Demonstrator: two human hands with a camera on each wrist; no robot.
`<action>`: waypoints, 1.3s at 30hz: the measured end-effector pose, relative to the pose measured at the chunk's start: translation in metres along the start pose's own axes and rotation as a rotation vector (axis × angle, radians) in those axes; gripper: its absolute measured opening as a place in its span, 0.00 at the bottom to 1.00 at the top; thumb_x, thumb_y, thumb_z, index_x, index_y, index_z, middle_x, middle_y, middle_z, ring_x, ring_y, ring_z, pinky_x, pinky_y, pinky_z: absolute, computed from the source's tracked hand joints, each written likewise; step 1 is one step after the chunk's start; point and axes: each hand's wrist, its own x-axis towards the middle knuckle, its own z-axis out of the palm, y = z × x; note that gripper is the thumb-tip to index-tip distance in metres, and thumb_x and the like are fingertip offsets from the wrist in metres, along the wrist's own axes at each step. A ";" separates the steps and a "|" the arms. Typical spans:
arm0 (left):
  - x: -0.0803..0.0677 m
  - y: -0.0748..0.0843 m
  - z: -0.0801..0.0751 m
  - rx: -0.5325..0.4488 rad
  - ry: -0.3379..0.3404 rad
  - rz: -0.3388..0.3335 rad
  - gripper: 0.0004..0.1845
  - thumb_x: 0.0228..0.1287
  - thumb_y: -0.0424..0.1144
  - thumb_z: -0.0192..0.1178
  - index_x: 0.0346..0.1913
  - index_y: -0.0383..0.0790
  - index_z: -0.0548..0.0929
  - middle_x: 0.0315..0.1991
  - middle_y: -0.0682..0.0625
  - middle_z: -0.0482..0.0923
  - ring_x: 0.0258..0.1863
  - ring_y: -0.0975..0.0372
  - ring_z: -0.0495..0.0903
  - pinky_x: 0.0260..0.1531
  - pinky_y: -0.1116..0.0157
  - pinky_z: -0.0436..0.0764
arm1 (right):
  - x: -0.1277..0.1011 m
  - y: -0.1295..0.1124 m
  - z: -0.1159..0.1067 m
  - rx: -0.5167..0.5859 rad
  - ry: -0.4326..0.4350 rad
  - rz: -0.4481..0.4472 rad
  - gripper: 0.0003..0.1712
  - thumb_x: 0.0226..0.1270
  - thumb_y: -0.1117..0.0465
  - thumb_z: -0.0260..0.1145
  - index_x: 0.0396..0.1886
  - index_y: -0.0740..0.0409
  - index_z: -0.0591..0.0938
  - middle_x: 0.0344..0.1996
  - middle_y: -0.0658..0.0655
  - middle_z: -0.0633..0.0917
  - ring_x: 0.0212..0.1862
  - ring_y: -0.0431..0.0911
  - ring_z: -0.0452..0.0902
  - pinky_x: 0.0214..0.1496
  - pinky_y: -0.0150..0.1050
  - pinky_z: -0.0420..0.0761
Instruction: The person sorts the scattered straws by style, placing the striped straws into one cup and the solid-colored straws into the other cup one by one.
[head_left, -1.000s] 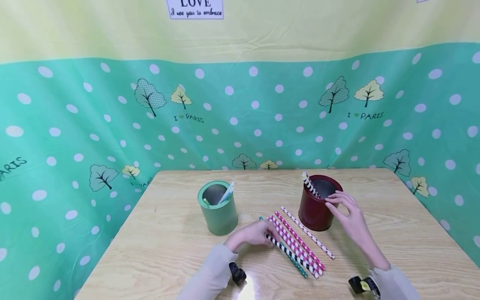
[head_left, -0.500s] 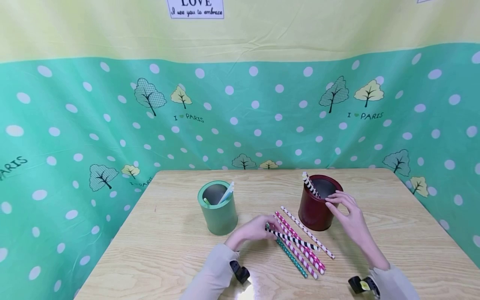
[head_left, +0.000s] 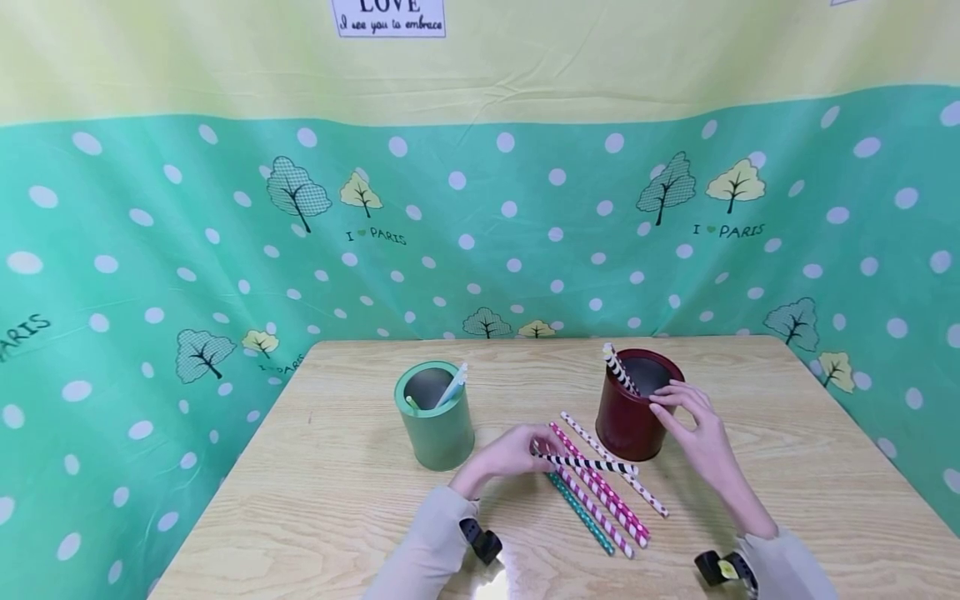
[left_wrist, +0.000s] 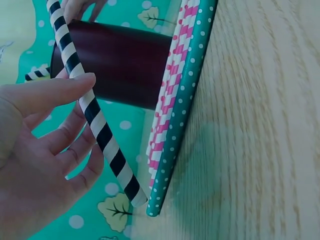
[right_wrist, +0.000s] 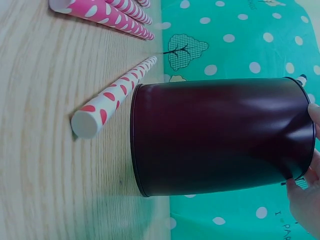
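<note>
My left hand (head_left: 536,454) pinches one end of a black-and-white striped straw (head_left: 588,464) and holds it just above the straws lying on the table. In the left wrist view the left hand (left_wrist: 75,117) has thumb and fingers round that striped straw (left_wrist: 97,117). Below it lie a teal dotted straw (head_left: 581,512), pink straws (head_left: 600,492) and a white red-dotted straw (head_left: 626,475). My right hand (head_left: 667,404) grips the rim of the dark red cup (head_left: 630,421), which holds another striped straw (head_left: 618,367). The right wrist view shows the cup (right_wrist: 220,135) from the side.
A green cup (head_left: 435,417) with a pale straw in it stands left of the straws. The wooden table (head_left: 337,500) is backed by a green dotted cloth wall close behind the cups. Table edges run near on the left and right.
My left hand has picked the striped straw up off the pile and swung its far end towards the red cup. My right hand has stayed on the cup rim.
</note>
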 end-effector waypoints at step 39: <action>0.013 0.072 -0.020 -0.291 0.318 -0.015 0.10 0.54 0.27 0.57 0.41 0.30 0.75 0.38 0.42 0.77 0.40 0.60 0.76 0.39 0.72 0.75 | 0.003 -0.028 -0.002 0.068 0.008 -0.003 0.08 0.57 0.64 0.63 0.37 0.56 0.81 0.40 0.52 0.78 0.58 0.44 0.61 0.64 0.38 0.53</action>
